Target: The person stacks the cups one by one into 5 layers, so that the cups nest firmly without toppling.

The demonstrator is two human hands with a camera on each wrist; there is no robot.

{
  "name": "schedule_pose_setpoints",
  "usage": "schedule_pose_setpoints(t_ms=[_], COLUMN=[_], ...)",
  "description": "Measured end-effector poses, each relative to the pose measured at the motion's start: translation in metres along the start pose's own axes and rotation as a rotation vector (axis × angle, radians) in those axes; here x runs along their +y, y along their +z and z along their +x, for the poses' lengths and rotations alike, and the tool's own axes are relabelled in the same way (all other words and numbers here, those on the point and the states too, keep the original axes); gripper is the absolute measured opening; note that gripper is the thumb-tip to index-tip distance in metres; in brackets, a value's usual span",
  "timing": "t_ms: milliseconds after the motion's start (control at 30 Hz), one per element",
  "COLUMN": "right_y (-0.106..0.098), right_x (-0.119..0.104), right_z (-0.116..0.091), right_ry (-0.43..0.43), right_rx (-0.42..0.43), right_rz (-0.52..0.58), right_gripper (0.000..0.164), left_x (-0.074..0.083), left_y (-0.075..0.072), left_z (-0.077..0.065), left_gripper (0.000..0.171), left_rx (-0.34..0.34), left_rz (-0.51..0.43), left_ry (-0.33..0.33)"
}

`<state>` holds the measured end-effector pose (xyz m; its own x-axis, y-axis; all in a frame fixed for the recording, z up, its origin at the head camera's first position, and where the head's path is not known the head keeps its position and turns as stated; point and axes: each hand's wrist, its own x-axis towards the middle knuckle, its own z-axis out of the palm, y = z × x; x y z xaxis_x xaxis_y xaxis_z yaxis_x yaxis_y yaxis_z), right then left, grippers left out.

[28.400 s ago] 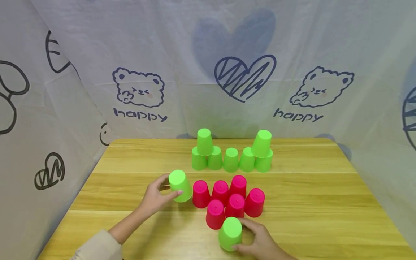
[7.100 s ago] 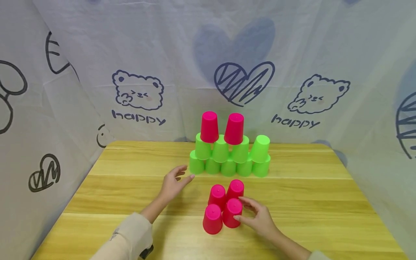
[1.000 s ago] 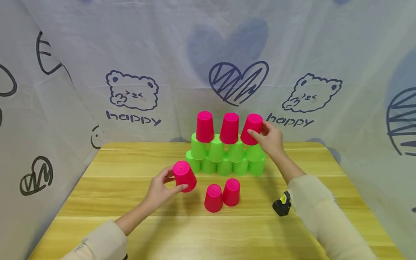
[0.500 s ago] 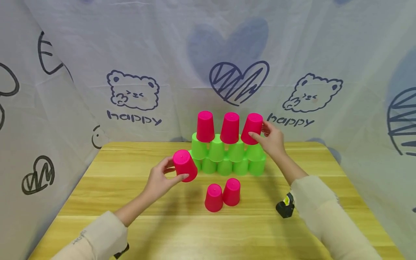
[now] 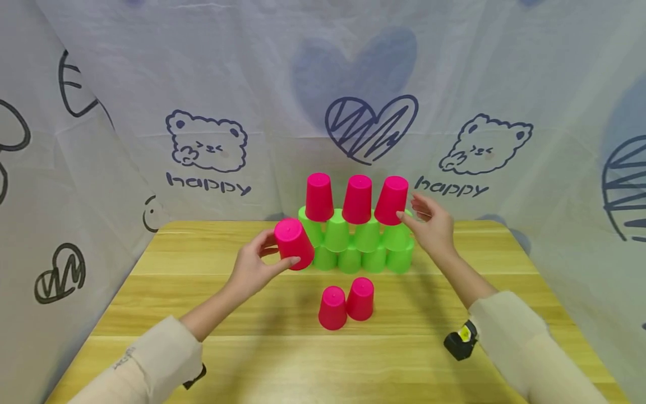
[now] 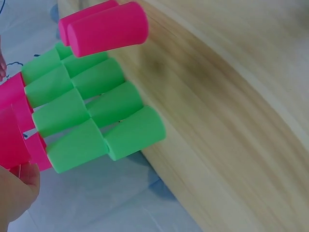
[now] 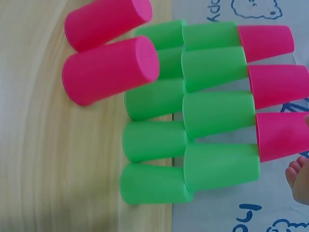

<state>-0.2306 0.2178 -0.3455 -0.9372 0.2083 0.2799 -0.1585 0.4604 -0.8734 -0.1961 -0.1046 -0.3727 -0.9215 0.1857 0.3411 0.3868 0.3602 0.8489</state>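
In the head view my left hand (image 5: 254, 266) grips an upside-down pink cup (image 5: 294, 244), thumb at its near side, raised in front of the left end of the stack. My right hand (image 5: 431, 227) is beside the rightmost pink cup (image 5: 391, 200) of the top row, its fingers spread off the cup and the thumb tip right at its lower edge. Three pink cups, including a middle one (image 5: 357, 199) and a left one (image 5: 319, 196), stand on a row of green cups (image 5: 337, 231). Below that is a bottom row of green cups (image 7: 154, 140), plain in the right wrist view.
Two more upside-down pink cups, a left one (image 5: 332, 307) and a right one (image 5: 360, 299), stand side by side on the wooden table (image 5: 282, 359) in front of the stack. A white printed cloth (image 5: 282, 112) hangs close behind the table and along its sides.
Over the last second my left hand has raised its pink cup and brought it toward the stack. My right hand has loosened from the rightmost top pink cup and drawn slightly right.
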Motion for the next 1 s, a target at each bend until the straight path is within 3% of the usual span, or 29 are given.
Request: schedule_pose_setpoints(t_ms=[333,700,1000], right_y=[0.001,0.006,0.016], right_x=[0.009,0.02,0.034], right_z=[-0.025,-0.049,-0.064], right_ry=[-0.003,0.057,0.071], right_rx=[-0.069,-0.148,-0.241], right_rz=[0.021,0.058,0.107], right_gripper=[0.049,0.046,0.048], left_x=[0.014,0.031,0.038], left_y=[-0.001,0.0,0.001], left_z=[0.014,0.028,0.04], left_gripper=[0.054,0.054,0.053], left_rx=[0.024,0.041,0.062], left_rz=[0.001,0.004,-0.011], left_ry=[-0.002,-0.001,0.036])
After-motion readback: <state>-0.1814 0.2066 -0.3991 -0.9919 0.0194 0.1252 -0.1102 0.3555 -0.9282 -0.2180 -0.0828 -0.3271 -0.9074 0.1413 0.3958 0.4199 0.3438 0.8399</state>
